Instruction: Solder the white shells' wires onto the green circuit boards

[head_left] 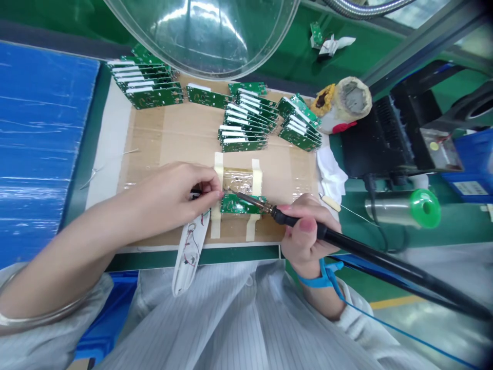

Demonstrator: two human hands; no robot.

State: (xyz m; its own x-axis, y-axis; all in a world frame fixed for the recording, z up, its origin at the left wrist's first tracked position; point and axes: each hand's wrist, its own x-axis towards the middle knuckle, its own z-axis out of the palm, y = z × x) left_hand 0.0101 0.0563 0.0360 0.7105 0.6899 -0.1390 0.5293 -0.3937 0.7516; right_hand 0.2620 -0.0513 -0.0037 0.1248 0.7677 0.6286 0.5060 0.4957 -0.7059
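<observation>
My right hand point(304, 234) grips a black soldering iron point(370, 254), whose tip reaches left onto the edge of a green circuit board point(241, 204). The board lies on a cardboard sheet point(181, 136), in a spot framed by strips of pale tape. My left hand point(181, 192) is pinched at the board's left edge, its fingertips pressed together on something small and dark that I cannot make out. A white plastic shell point(188, 254) with thin red and black wires lies under my left hand and hangs over the bench edge.
Several stacks of green circuit boards point(246, 123) lie fanned out at the back of the cardboard. A clear dome point(204, 31) hangs above. To the right stand a solder-tip cleaner point(342, 103), a black station point(389, 139) and a green-capped metal bottle point(408, 208). A blue sheet point(38, 144) covers the left.
</observation>
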